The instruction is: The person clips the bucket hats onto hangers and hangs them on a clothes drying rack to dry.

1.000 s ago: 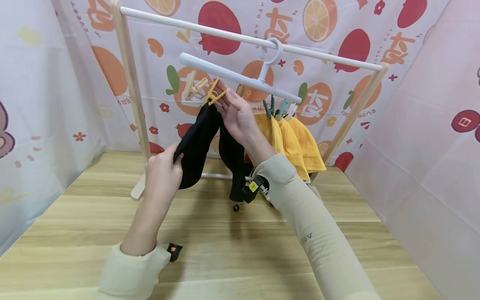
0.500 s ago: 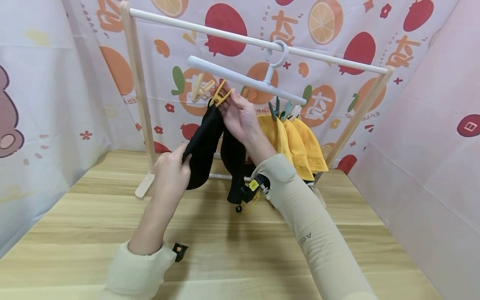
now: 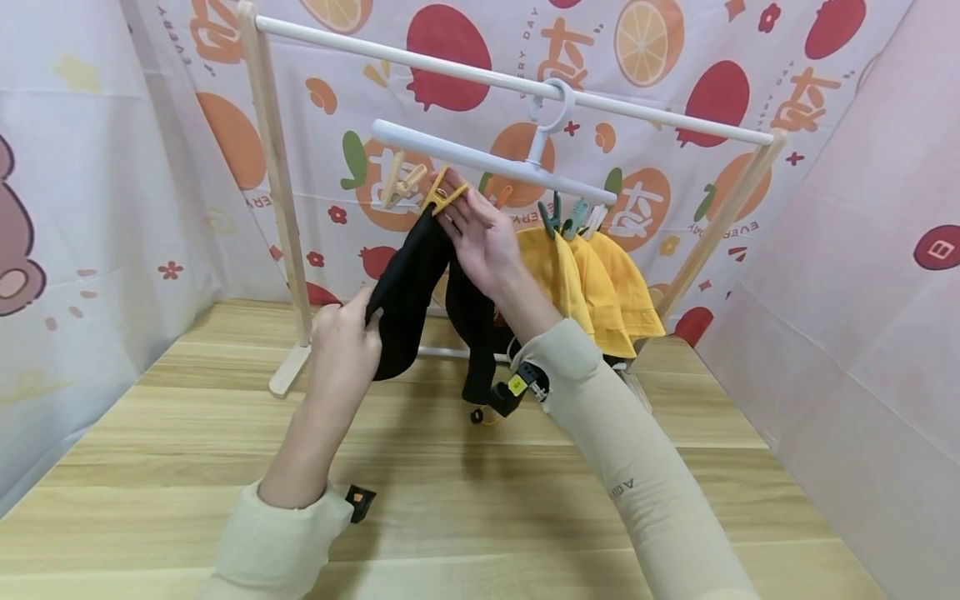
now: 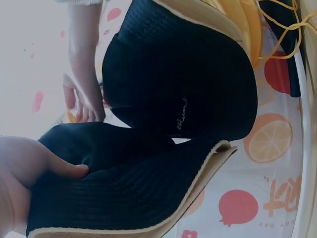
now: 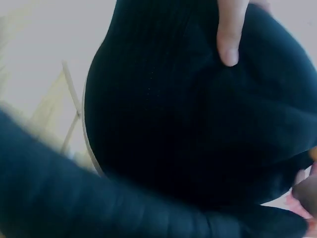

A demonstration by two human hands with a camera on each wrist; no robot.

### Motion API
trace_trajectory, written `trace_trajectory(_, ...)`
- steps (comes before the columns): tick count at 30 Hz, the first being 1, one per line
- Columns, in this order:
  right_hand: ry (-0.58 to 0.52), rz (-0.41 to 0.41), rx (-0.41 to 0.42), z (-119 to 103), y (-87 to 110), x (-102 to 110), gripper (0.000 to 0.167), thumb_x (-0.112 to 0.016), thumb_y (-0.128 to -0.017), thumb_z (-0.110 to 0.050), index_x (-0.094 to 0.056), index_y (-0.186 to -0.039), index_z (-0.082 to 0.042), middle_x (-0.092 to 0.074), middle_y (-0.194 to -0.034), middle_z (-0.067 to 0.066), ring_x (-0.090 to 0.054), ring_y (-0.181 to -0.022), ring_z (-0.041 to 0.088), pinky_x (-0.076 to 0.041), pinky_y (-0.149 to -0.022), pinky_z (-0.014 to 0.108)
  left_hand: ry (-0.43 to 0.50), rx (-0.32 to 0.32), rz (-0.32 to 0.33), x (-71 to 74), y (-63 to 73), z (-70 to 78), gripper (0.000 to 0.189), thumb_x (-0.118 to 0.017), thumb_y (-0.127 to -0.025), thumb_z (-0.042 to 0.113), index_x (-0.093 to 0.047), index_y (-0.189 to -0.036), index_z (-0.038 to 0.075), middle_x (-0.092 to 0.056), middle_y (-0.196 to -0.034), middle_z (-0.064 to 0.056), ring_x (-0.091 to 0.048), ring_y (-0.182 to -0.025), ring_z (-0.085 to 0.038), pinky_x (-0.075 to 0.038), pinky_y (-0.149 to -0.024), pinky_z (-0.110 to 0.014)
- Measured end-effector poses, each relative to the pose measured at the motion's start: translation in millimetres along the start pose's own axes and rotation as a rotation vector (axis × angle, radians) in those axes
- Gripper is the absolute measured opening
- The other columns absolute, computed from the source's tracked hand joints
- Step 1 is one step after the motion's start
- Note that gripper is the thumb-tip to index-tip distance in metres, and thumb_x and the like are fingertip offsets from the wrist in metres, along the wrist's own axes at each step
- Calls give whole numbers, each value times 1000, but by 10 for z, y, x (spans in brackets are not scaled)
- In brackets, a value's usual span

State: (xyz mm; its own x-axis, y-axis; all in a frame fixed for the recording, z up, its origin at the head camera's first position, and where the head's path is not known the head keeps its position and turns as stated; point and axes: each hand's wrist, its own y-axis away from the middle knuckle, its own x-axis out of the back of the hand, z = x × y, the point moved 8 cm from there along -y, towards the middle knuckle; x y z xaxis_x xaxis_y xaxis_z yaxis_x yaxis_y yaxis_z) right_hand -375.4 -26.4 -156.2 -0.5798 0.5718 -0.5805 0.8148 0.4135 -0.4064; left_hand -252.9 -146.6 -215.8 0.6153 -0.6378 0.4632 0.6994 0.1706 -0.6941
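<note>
A black bucket hat (image 3: 405, 292) with a stitched brim and beige edging hangs below the left part of a white hanger (image 3: 450, 152). My left hand (image 3: 345, 333) pinches its brim; the left wrist view shows the thumb (image 4: 74, 168) lying on the black cloth. At the top of the hat sits a yellow clothespin (image 3: 442, 196), its jaws on the fabric. My right hand (image 3: 487, 242) holds this clothespin, thumb on one side and fingers on the other, partly hidden. Small script shows on the hat (image 4: 208, 84) in the left wrist view.
Yellow hats (image 3: 600, 292) hang at the right from a dark green clothespin (image 3: 550, 218), a pale green one (image 3: 575, 221) and a white one (image 3: 596, 221). A beige clothespin (image 3: 401, 182) hangs left of my right hand. The wooden rack (image 3: 273, 167) stands on the table (image 3: 450, 517).
The camera view has shifted slightly. The hanger's left end has dipped a little, and the yellow clothespin with my right hand is slightly lower. Both hands keep their holds.
</note>
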Motion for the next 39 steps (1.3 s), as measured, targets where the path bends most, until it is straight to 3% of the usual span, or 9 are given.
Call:
trace_trajectory(5, 121, 40, 25, -164, 237, 64, 41, -28, -102, -14, -32, -139, 3, -38, -139, 16, -37, -125, 26, -29, -101, 34, -69, 34, 7, 22, -17, -80, 29, -54, -88, -5, -54, -117, -8, -58, -107, -28, -55, -93, -44, -43, -76, -55)
trace_trajectory(10, 334, -6, 63, -380, 601, 202, 30, -34, -99, -5, -47, -124, 2, -49, -128, 16, -43, -119, 30, -35, -97, 37, -43, -32, 95, 104, -34, -10, 48, -63, -84, -2, -45, -129, -3, -42, -133, -19, -42, -117, -37, -37, -92, -51)
trace_trajectory(13, 444, -126, -18, -375, 830, 359, 26, -34, -96, 0, -57, -109, -2, -57, -112, 14, -51, -106, 29, -38, -93, 39, 51, -150, 203, 184, 2, 166, 51, -65, -82, 0, -44, -129, -3, -38, -136, -17, -37, -122, -32, -31, -98, -46)
trace_trajectory(17, 707, -377, -304, -155, 1180, 667, 24, -36, -97, -1, -58, -108, -1, -58, -106, 15, -55, -99, 31, -42, -89, 41, 258, -382, 411, 248, 194, 517, 31, -56, -82, -1, -54, -113, -6, -52, -122, -16, -45, -115, -30, -33, -97, -40)
trace_trajectory(20, 991, -525, -527, 35, 1460, 1016, 25, -41, -98, -10, -55, -114, 3, -59, -107, 14, -54, -100, 34, -44, -87, 41, 352, -608, 426, 62, 426, 801, 21, -49, -81, -1, -58, -99, -8, -59, -107, -17, -54, -103, -31, -41, -90, -36)
trace_trajectory(25, 1401, -511, -560, 109, 1699, 1672, 23, -48, -96, -14, -60, -110, -1, -61, -102, 7, -57, -95, 24, -46, -80, 35, 169, -952, 41, -734, 844, 1192, 18, -49, -78, -1, -60, -92, -2, -62, -95, -11, -59, -91, -23, -45, -84, -27)
trace_trajectory(28, 1612, -406, -414, 36, 1734, 1977, 17, -52, -93, -10, -61, -105, -2, -58, -102, 8, -55, -94, 24, -45, -77, 36, -46, -1001, -288, -1345, 997, 1243, 14, -54, -81, 3, -60, -93, 4, -61, -95, -5, -59, -87, -16, -46, -78, -22)
trace_trajectory(33, 2113, -363, -52, -34, 1766, 2285, 28, -63, -84, -3, -55, -111, 2, -53, -108, 18, -50, -99, 34, -44, -77, 45, -315, -808, -755, -2261, 1029, 997, 30, -59, -88, 14, -58, -116, 5, -57, -115, -6, -56, -100, -15, -44, -81, -22)
trace_trajectory(39, 2541, -391, 118, -34, 1764, 2550, 44, -62, -87, -7, -44, -127, -2, -50, -115, 19, -50, -102, 33, -46, -76, 45, -353, -477, -1031, -2965, 933, 611, 54, -51, -92, 12, -31, -142, 3, -25, -147, -11, -26, -132, -21, -23, -104, -29)
